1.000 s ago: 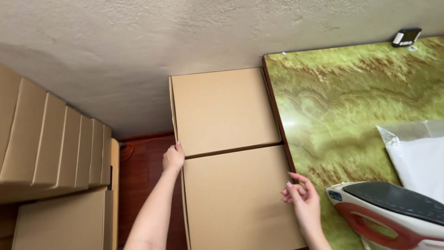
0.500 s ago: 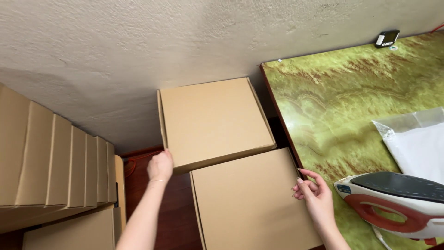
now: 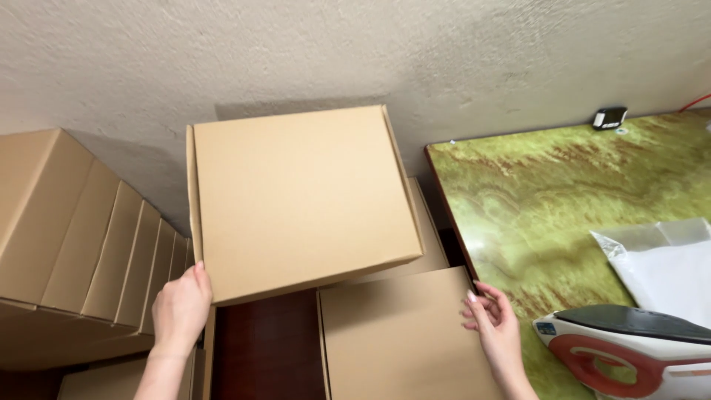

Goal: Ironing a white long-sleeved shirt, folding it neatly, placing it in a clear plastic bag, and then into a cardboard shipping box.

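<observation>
Left hand (image 3: 181,305) grips the near-left corner of a flat square brown cardboard box (image 3: 300,200), fingers curled under the edge, thumb on top. The box is lifted and tilted, clear of the stack beneath.

Right hand (image 3: 495,326) holds nothing; fingers loosely bent, tips resting at the right edge of a second closed brown cardboard box (image 3: 400,341) lying lower, just beside the left edge of the green marbled table (image 3: 548,200). A third box (image 3: 429,241) peeks out beneath the raised one.

Step in hand, by judgement: lifting the top box off the pile one-handed. Next move calls for a second support point; a corner grip alone invites sag or twist.

On the table's near-right corner: red-and-white steam iron (image 3: 629,355), clear plastic bag with white contents (image 3: 666,270). Small black device (image 3: 610,117) at the far edge.

Left: row of upright cardboard boxes (image 3: 81,237). Hidden: underside of the lifted box, left fingertips. Iron and bag are cut off by the frame.
</observation>
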